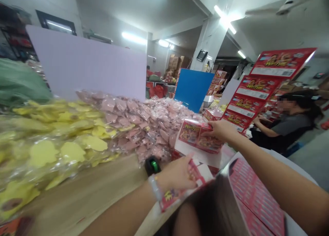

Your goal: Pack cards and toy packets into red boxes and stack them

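Gripping a red packet (199, 136) with curled fingers, the right hand (221, 131) holds it above the table (87, 184); the left hand (177, 174) pinches a red-and-white card (197, 174). Bagged yellow shapes (43, 150) and pink shapes (138, 126) lie heaped beyond.

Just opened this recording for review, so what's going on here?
A person's right hand grips a red printed cardboard pack above a light wooden table, while their left hand holds a red-and-white printed card. Heaps of plastic-wrapped yellow packets and plastic-wrapped pink packets lie beside them. A seated co-worker is off to the right.
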